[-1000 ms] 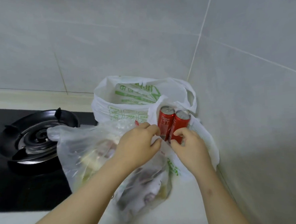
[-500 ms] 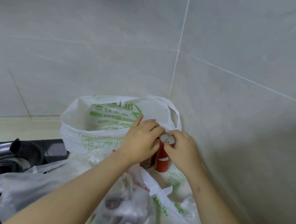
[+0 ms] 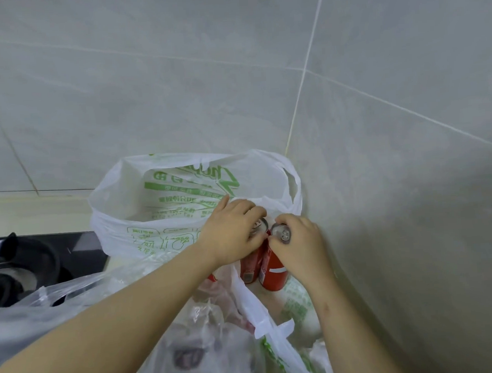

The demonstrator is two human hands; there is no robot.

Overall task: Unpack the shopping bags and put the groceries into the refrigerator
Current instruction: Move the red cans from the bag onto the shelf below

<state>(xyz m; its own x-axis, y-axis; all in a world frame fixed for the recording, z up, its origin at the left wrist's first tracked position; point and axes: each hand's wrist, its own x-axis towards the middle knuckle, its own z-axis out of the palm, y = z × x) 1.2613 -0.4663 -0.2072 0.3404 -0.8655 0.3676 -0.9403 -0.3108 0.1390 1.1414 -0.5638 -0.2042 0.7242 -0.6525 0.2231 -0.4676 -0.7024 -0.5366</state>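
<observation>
While the right can [image 3: 274, 268] and the left can [image 3: 248, 268] stand touching in the white shopping bag [image 3: 155, 223], under the fingers [image 3: 247, 208], each is held only by its top rim: the right hand [image 3: 300, 246] curls round one, the left hand [image 3: 232, 234] round the other. I'd worry that so shallow a hold slips on the lift, or loose plastic beside the knuckles snags and drags the clear bag [image 3: 205, 347] below the wrists.

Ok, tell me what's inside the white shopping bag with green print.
Two upright red drink cans: the left can, gripped by the left hand, and the right can, gripped by the right hand. The hands and folds of the white shopping bag hide anything else inside.
</observation>
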